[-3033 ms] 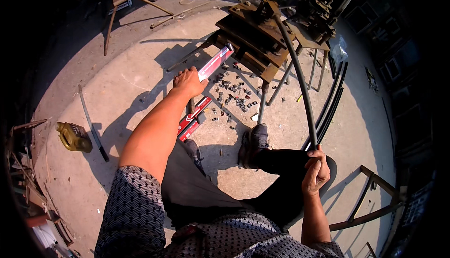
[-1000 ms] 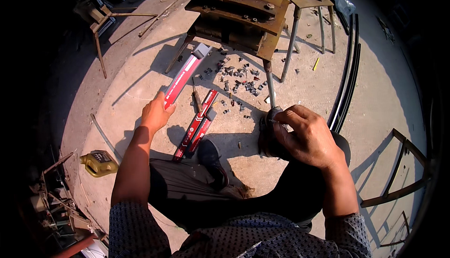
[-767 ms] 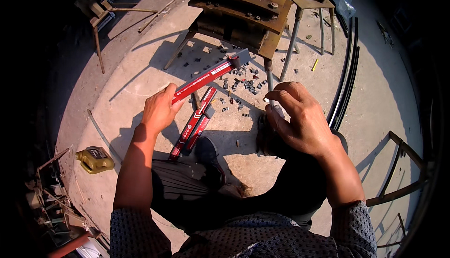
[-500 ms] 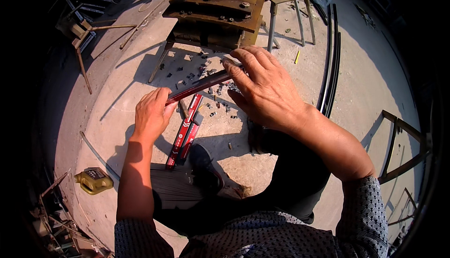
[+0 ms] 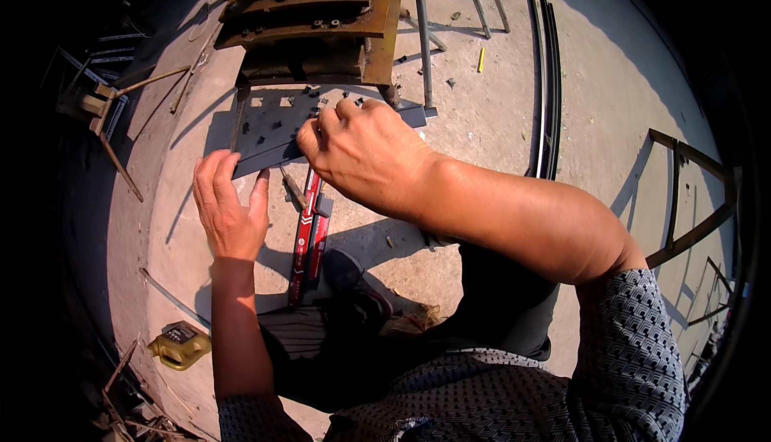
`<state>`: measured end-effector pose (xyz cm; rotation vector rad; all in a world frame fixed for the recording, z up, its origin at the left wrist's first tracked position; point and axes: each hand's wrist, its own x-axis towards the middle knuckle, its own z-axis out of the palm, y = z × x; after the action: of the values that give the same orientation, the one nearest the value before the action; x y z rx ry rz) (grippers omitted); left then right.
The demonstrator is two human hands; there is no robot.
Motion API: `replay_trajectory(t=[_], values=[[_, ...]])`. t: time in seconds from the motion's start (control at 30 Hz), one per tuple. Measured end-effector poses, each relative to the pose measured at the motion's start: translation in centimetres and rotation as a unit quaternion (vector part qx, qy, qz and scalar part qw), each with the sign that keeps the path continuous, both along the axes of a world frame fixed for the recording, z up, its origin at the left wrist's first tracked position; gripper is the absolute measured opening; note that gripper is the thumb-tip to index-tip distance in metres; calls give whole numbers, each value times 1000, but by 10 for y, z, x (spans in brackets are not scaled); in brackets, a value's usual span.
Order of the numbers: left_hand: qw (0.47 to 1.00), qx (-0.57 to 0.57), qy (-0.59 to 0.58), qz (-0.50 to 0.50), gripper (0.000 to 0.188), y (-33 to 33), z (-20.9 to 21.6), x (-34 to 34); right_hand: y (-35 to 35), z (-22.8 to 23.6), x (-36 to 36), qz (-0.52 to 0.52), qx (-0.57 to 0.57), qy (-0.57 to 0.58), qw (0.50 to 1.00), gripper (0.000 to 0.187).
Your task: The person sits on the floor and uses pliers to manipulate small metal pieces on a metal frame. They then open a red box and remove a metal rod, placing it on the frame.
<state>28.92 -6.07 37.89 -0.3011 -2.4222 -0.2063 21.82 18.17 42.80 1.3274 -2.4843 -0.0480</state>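
Observation:
A long dark-grey metal strip (image 5: 271, 157) slants across in front of me, rising to the right. My right hand (image 5: 369, 157) is closed over its middle with the fingers bent down on it, hiding that stretch. At the strip's lower left end is my left hand (image 5: 231, 213). Its thumb and fingers are spread apart, with the strip's end close to the fingertips. Below, two red strips (image 5: 303, 233) with white print lie side by side by my shoe. A thin rod-like tool (image 5: 294, 188) rests near their upper end.
A rusty brown metal machine (image 5: 309, 8) on legs stands ahead, with small dark clips (image 5: 277, 124) scattered beneath. Long black bars (image 5: 551, 80) lie to the right, beside a triangular metal frame (image 5: 675, 201). A gold jug (image 5: 180, 345) stands at lower left.
The strip has turned from its red face to a dark-grey one. My right hand has moved left onto its middle, and my left hand's grip on the end has opened.

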Motion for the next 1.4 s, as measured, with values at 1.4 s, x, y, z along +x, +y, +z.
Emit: replay_trajectory(t=[1.4], values=[[930,323,-167,59,48,46,-7,6,-4,23,-27,68,-487,-165,855,40]])
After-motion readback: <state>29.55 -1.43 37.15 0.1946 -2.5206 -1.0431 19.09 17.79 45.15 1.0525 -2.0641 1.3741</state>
